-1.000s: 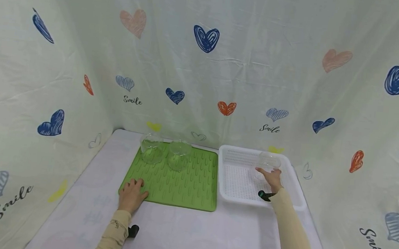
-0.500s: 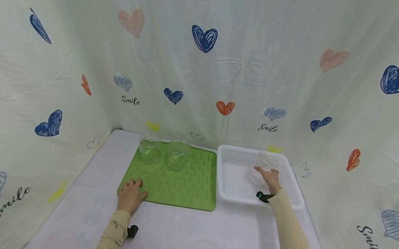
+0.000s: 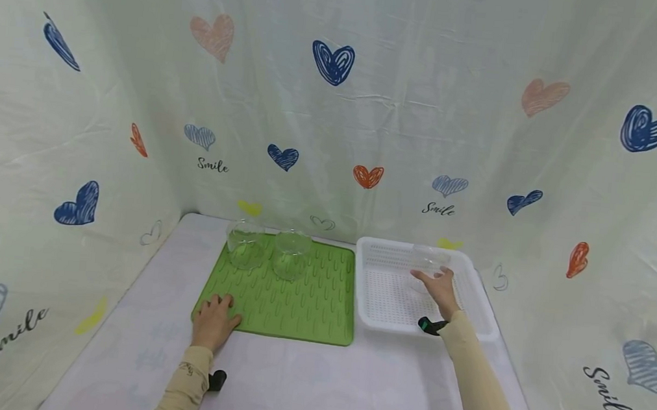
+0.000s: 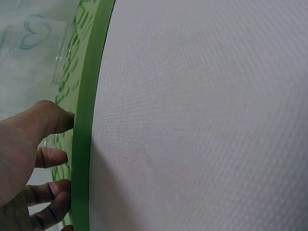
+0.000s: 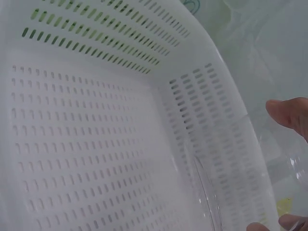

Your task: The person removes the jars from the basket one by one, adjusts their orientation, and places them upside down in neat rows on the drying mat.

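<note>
In the head view, my right hand [image 3: 438, 289] is over the white basket [image 3: 366, 321], its thumb and fingers spread around a clear glass cup [image 3: 431, 255]. The right wrist view catches a transparent curved edge of that cup [image 5: 208, 195] low against the basket wall, with fingertips [image 5: 284, 113] at the right. At the near left corner of the green mat [image 3: 301, 320], my left hand [image 3: 214, 322] rests with its fingertips on the surface. Toward the back of the mat stand two more clear glass cups, a left one [image 3: 245, 250] and a right one [image 3: 291, 259].
A white cloth [image 3: 283, 383] covers the table under mat and basket. Pale curtains [image 3: 399, 133] printed with hearts hang behind and along both sides. The basket stands just right of the mat, its far rim close to the back curtain.
My right hand and the cup have moved slightly left and up within the basket area. The left hand stays on the mat corner. The head view has shifted a little.
</note>
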Demonstrator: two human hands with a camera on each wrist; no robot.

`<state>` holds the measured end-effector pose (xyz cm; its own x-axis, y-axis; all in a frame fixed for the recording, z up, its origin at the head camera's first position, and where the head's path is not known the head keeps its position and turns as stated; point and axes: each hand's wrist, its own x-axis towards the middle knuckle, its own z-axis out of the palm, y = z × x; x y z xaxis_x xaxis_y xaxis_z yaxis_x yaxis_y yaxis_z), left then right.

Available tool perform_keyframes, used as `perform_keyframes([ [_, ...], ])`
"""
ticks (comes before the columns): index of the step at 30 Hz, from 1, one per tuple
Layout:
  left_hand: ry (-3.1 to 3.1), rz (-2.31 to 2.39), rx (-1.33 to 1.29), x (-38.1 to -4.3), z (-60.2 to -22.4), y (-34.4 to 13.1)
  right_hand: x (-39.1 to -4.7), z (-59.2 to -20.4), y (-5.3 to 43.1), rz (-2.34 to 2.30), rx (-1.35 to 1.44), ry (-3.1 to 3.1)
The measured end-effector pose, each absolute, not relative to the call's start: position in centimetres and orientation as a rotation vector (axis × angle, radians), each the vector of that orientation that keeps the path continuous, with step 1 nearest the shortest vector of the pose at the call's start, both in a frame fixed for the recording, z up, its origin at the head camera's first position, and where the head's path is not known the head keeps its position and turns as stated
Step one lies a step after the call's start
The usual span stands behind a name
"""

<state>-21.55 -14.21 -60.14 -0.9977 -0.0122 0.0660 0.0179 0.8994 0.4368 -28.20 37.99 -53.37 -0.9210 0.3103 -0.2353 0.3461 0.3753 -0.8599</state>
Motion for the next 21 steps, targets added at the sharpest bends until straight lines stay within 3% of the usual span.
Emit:
perform_keyframes([
  [21, -2.974, -0.719, -0.022, -21.6, -60.6, -14.6, -26.9, -46.9, 33.0, -1.505, 0.239, 2.912],
])
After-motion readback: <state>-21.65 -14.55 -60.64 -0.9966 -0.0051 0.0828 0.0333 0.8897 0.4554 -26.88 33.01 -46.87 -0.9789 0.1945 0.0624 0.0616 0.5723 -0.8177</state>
